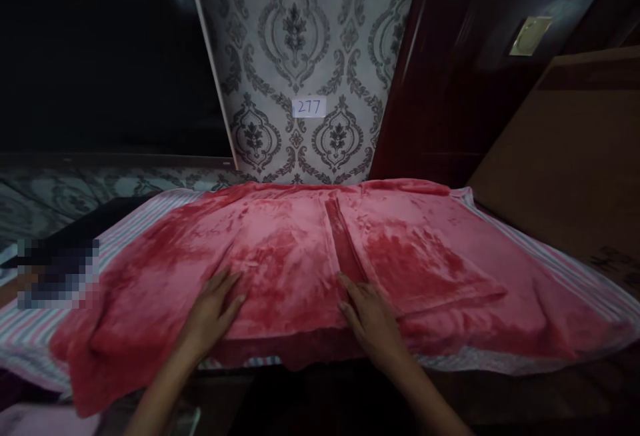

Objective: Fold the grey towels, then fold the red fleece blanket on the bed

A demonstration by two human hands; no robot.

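Note:
A red plush piece of cloth or clothing (270,249) lies spread over a striped cloth (135,223). On its upper side are two flat panels, a left one and a right one (410,256), with a narrow darker gap (345,236) between them. My left hand (215,306) rests on the near left part of the left panel, fingers stretched out and thumb apart. Over the near end of the gap lies my right hand (367,313), its fingers extended on the plush. Both hands look open, and no fabric is visibly pinched in either.
Behind the surface stands a patterned wall (295,43) with a paper label reading 277 (309,107). A large dark screen (100,56) is at the left. A dark red panel (450,56) and a cardboard box (565,156) stand at the right.

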